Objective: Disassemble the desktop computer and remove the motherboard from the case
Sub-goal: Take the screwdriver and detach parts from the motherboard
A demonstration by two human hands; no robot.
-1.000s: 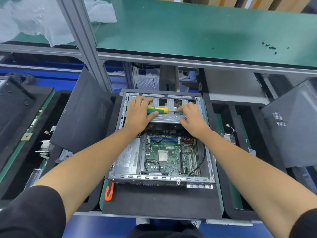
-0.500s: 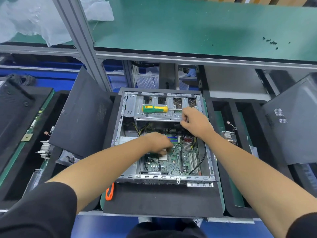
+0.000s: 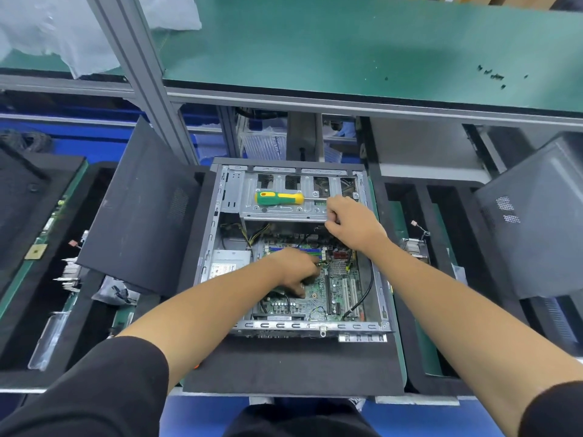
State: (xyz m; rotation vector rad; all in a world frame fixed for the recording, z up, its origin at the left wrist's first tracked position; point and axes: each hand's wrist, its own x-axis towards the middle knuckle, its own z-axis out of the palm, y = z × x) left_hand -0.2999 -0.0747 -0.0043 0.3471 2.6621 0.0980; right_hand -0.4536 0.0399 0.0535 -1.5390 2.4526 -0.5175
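Two hands: both reach into the open case (image 3: 293, 326), which lies flat with its open side up.
Side panel: a dark panel (image 3: 142, 212) leans well to the left of the left hand, clear of the work.
Left hand: the left hand (image 3: 295, 271) is down on the motherboard (image 3: 318, 288), fingers curled onto something near the board's middle; whether it pinches a part or only presses cannot be told.
Motherboard: it sits flat in the floor of the case, directly under the left hand and just below and to the left of the right hand; its long axis appears to run from the near wall toward the drive cage.
Screwdriver: a green and yellow screwdriver (image 3: 279, 198) lies untouched on the drive cage (image 3: 284, 209), beyond the left hand, its handle pointing left to right.
Right hand: the right hand (image 3: 350, 220) grips the near right edge of the drive cage, fingers curled over it.
Nearer hand: the left, already on the board; lifting it likely turns on the cage clearing first.
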